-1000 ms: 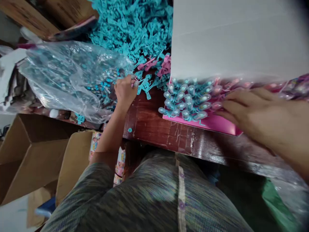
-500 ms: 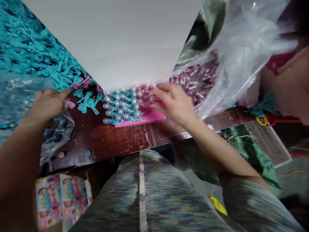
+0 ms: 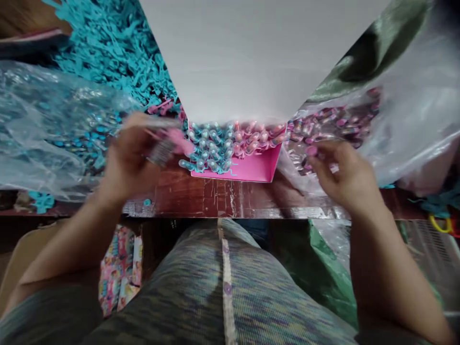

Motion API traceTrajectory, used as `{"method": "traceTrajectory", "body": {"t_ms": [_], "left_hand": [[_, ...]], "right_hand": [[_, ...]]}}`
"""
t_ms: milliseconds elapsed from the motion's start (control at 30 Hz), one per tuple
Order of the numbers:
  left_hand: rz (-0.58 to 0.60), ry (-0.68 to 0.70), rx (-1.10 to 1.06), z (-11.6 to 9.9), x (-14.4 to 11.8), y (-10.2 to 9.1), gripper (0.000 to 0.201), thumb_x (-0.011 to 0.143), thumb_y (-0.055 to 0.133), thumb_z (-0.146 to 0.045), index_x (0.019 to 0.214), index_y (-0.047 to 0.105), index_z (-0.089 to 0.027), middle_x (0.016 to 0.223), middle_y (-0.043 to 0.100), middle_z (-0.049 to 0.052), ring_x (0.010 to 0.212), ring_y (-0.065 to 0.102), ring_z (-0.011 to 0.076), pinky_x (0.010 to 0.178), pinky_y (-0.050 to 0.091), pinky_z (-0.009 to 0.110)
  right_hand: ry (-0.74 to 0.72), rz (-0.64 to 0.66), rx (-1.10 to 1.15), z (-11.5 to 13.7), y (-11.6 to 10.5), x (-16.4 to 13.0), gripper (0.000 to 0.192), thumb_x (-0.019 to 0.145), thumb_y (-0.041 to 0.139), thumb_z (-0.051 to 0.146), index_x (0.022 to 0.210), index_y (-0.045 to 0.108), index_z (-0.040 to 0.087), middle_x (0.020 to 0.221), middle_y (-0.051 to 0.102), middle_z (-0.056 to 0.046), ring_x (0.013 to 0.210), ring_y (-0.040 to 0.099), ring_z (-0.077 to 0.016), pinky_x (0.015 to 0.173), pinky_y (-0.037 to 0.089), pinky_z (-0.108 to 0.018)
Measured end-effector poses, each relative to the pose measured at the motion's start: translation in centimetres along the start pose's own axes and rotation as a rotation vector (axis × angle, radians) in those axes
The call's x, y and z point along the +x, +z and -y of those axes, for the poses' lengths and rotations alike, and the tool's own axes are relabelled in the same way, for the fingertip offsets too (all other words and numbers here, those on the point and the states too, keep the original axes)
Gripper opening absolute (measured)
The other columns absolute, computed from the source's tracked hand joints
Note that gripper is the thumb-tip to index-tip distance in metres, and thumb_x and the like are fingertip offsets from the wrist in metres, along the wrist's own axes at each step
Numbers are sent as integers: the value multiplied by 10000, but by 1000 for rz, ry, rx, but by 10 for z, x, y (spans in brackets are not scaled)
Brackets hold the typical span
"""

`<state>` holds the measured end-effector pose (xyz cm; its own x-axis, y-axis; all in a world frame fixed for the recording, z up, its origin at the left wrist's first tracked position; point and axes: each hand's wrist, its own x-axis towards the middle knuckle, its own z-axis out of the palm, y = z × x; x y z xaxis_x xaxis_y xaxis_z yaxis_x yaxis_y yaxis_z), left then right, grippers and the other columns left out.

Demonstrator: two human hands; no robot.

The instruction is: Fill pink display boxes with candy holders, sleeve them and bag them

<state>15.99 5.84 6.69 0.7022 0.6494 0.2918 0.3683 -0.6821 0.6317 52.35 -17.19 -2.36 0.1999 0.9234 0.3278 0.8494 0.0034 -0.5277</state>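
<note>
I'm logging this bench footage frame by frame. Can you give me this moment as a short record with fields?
left hand: blurred, closed on a small pink piece
right hand: pinches a small pink-capped piece
pink tray: between the hands, rows of teal and pink capsules
left bag: clear plastic, teal pieces
right bag: clear plastic, pink pieces
table: dark wood

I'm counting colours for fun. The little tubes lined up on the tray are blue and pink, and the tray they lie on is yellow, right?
Almost. The little tubes are blue and pink, but the tray they lie on is pink, not yellow. The head view shows its bright pink floor and front edge just below the rows of tubes, resting on the dark wooden table.
</note>
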Motion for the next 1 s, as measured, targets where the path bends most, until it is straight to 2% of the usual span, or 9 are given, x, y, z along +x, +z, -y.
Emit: {"method": "traceTrajectory", "body": {"t_ms": [100, 200, 333, 467, 600, 700, 800, 900, 1000], "left_hand": [[250, 59, -148, -40, -11, 47, 147, 1022, 676, -279, 1150, 745, -261, 1038, 755, 39, 928, 698, 184, 790, 572, 364], [347, 43, -271, -56, -16, 79, 106, 1031, 652, -230, 962, 721, -186, 955, 694, 44, 870, 671, 156, 761, 545, 303], [357, 70, -300, -57, -16, 90, 146, 1023, 639, -196, 885, 682, -182, 943, 674, 34, 860, 654, 145, 766, 525, 275], [302, 167, -100, -60, -21, 96, 217, 1022, 561, -134, 832, 659, -169, 944, 690, 44, 837, 657, 143, 728, 513, 266], [104, 446, 221, -59, -32, 110, 269, 1053, 497, -131, 858, 679, -161, 942, 739, 43, 768, 650, 149, 677, 479, 307], [97, 593, 319, -54, -37, 118, 233, 1065, 522, -137, 914, 699, -151, 966, 766, 43, 791, 661, 167, 686, 470, 334], [153, 564, 303, -49, -36, 120, 255, 1073, 502, -134, 900, 689, -155, 952, 757, 42, 773, 656, 162, 693, 482, 331], [197, 486, 259, -49, -33, 119, 303, 1073, 464, -124, 850, 665, -164, 937, 734, 42, 749, 649, 147, 700, 506, 316], [171, 479, 228, -53, -32, 123, 289, 1071, 472, -125, 857, 661, -168, 924, 729, 32, 738, 647, 142, 680, 498, 314]], "right_hand": [[-146, 147, 224, 70, -3, 12, 336, 1043, 655, 296, 1376, 668, 335, 1109, 757, -70, 939, 730, -242, 788, 607, -402], [-174, 190, 350, 100, 0, 15, 335, 1032, 688, 321, 1364, 676, 364, 1078, 788, -35, 882, 760, -227, 753, 644, -391], [-199, 174, 323, 100, 2, 10, 334, 1010, 717, 259, 1333, 692, 339, 1124, 816, -28, 960, 790, -232, 832, 670, -396], [-224, 178, 282, 95, 4, 8, 265, 1029, 686, 232, 1292, 707, 258, 1121, 822, -60, 994, 795, -219, 868, 660, -356], [-39, 350, 431, 87, 11, 6, 240, 1061, 649, 391, 1175, 741, 202, 1029, 827, -63, 870, 789, -189, 779, 618, -300], [178, 543, 515, 81, 16, 1, 404, 1076, 570, 543, 1096, 745, 179, 826, 793, -34, 681, 734, -158, 611, 541, -269], [261, 596, 520, 79, 18, -7, 493, 1051, 565, 634, 1158, 736, 185, 854, 796, -36, 636, 712, -154, 574, 522, -274], [144, 451, 414, 80, 17, -13, 452, 1044, 612, 589, 1236, 712, 192, 1115, 816, -94, 888, 784, -216, 765, 598, -330], [77, 411, 347, 80, 17, -17, 381, 1085, 559, 528, 1183, 719, 196, 1086, 819, -94, 929, 784, -230, 817, 596, -351]]}}
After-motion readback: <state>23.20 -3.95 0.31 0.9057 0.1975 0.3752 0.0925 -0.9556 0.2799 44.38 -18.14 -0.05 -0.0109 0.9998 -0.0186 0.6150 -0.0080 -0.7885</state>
